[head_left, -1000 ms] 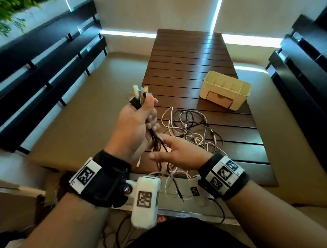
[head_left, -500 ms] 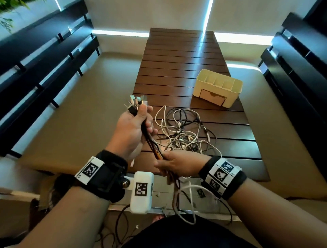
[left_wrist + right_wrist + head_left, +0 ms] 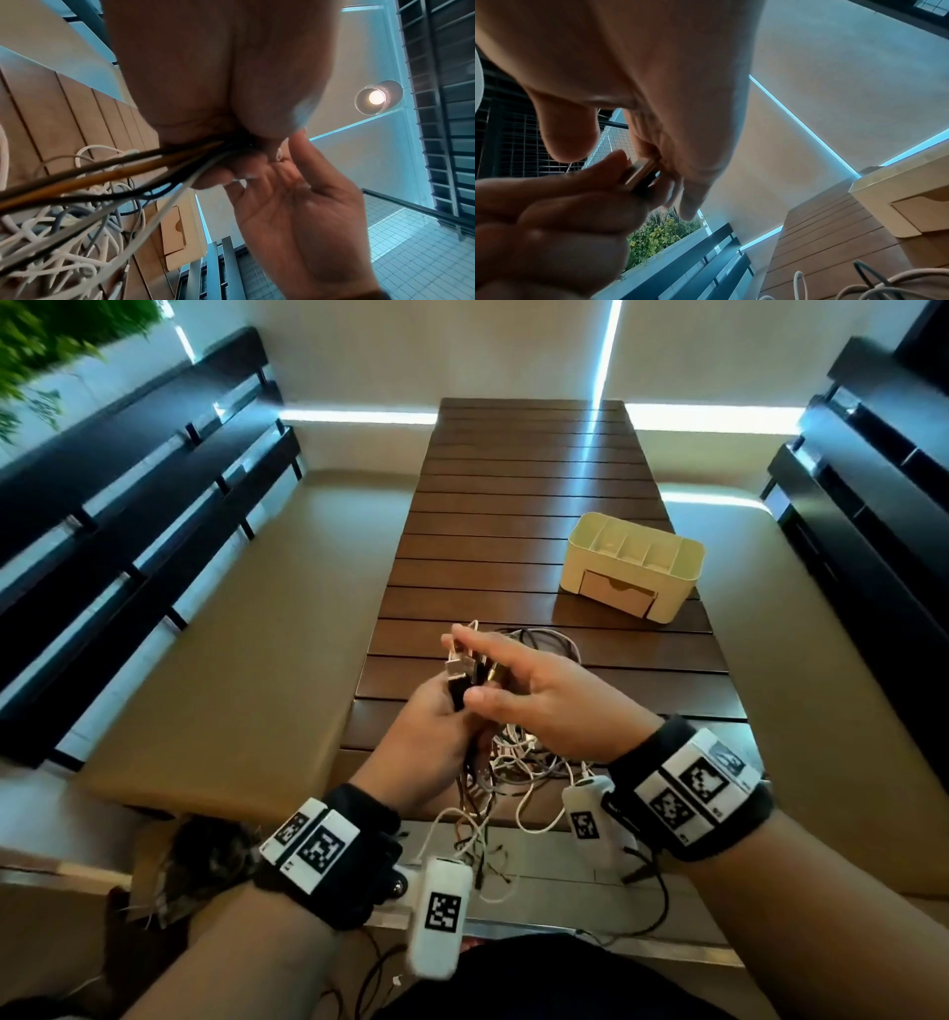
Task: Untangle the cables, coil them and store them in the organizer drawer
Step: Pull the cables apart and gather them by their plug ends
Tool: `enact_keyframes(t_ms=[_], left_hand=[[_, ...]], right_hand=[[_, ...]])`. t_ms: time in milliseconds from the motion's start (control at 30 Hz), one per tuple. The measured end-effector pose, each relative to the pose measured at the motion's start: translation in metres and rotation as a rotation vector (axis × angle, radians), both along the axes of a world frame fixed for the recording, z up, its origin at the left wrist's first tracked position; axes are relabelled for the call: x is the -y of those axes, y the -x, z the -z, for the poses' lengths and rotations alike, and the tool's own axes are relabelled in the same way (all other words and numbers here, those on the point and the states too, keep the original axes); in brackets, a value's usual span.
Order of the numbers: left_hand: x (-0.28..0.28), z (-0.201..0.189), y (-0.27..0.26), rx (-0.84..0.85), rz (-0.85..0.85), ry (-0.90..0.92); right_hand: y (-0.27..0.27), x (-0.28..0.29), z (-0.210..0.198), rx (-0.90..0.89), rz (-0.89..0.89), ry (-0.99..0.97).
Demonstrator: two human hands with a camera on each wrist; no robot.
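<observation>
My left hand (image 3: 436, 711) grips a bundle of cables (image 3: 128, 168) just below their plugs (image 3: 459, 667), which stick up out of the fist. My right hand (image 3: 513, 680) lies over those plugs with straight fingers; one metal plug (image 3: 641, 172) touches its fingers. The bundle runs down into a tangle of white, grey and black cables (image 3: 518, 757) on the near end of the wooden slat table (image 3: 513, 505). The cream organizer (image 3: 634, 557) stands further back on the right, its drawer (image 3: 616, 593) closed.
Tan cushioned benches (image 3: 246, 634) with black slatted backs run along both sides of the table. Some cable ends (image 3: 488, 860) hang over the near table edge toward my lap. A lit lamp (image 3: 376, 97) hangs overhead.
My right hand let go of the bundle below my left hand and rose to the plug ends on top. My left hand came down and closer with the bundle.
</observation>
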State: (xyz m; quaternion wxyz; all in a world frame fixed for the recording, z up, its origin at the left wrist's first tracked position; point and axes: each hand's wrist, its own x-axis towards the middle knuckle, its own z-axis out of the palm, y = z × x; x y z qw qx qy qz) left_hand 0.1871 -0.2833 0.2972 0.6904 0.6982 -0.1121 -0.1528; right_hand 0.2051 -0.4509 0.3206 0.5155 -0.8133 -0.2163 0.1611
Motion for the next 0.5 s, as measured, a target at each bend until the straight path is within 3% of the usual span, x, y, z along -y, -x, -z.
enact_keyframes(t_ms=[100,200,267,333,500], left_hand=[[-0.005,0.005,0.003,-0.020,-0.016,0.011],[-0.005,0.003,-0.001,-0.066,-0.111,0.134],[-0.004,-0.006,-0.005,-0.064,-0.188,0.207],[-0.005,-0.015,-0.007,-0.096,-0.238,0.292],[-0.016,-0.033,-0.009,-0.058,-0.277,0.321]], right_hand=[[0.001,0.001,0.003,-0.141,-0.018,-0.203],[0.009,-0.008,0.012,-0.296,-0.019,-0.447],[0.015,-0.022,0.027,-0.322,-0.048,-0.472],[0.021,-0.034,0.043,-0.307,-0.056,-0.399],[0.030,-0.034,0.076,-0.252,-0.155,0.096]])
